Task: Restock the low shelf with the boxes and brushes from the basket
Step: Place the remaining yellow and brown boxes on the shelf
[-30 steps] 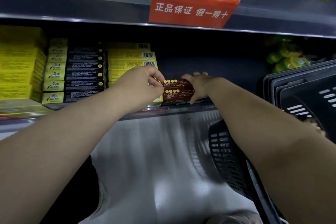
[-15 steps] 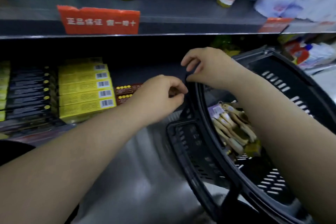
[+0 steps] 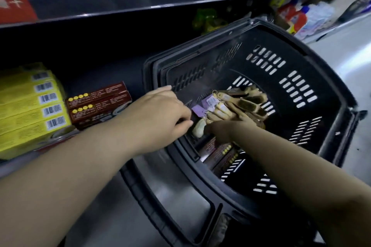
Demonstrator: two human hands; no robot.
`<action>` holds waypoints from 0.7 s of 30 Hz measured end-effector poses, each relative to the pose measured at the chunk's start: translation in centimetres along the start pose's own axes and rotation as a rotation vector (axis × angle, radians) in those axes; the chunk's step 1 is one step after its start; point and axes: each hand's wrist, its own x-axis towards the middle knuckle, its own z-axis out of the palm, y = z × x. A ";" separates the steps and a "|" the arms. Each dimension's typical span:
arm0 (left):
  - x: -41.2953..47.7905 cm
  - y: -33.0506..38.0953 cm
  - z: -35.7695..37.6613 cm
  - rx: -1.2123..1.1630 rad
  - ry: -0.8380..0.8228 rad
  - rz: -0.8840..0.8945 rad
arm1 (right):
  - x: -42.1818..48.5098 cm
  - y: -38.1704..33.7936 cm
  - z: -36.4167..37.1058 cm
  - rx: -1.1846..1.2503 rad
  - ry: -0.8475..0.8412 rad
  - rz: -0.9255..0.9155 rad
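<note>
Inside the basket (image 3: pixel 301 50) — right hand (image 3: pixel 222 132) seemingly grips brushes (image 3: pixel 245 104).

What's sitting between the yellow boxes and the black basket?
Two stacked brown boxes, on the low shelf between the yellow boxes and the basket, in the head view.

Slotted plastic basket (image 3: pixel 331 86), wooden brushes (image 3: pixel 247 104) (paper tags (image 3: pixel 209 102)), glossy cardboard boxes (image 3: pixel 100 106)

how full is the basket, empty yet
Not empty: wooden brushes and several brown boxes lie on the floor of the basket.
</note>
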 end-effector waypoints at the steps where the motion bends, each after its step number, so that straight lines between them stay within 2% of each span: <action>1: -0.1 0.1 -0.1 0.006 0.001 0.002 | 1.0 -0.2 0.9 -0.082 -0.056 -0.035; 4: -0.4 -0.1 -0.1 -0.022 0.000 -0.017 | 3.2 -1.7 3.8 -0.331 -0.166 -0.163; 7: -0.5 -0.2 0.0 -0.043 -0.012 -0.034 | 4.4 -3.0 6.9 -0.575 -0.051 -0.259; 10: -0.7 -0.3 0.0 -0.036 -0.035 -0.033 | 4.7 -3.9 7.4 -0.664 0.045 -0.343; 12: -0.8 -0.3 -0.1 -0.034 -0.043 -0.043 | 4.4 -4.1 6.4 -0.600 0.062 -0.356; 15: -0.7 -0.2 -0.3 -0.044 -0.018 -0.059 | 2.2 -3.5 3.2 -0.320 0.105 -0.287; 18: -0.3 0.2 -0.5 -0.089 0.034 -0.096 | -2.3 -2.1 -1.0 0.006 0.375 -0.276; 19: -0.1 0.3 -0.6 -0.139 0.058 -0.140 | -4.1 -1.8 -2.0 0.063 0.483 -0.298; 21: 0.3 0.5 -0.9 -0.307 0.133 -0.254 | -7.8 -1.6 -2.5 0.025 0.722 -0.367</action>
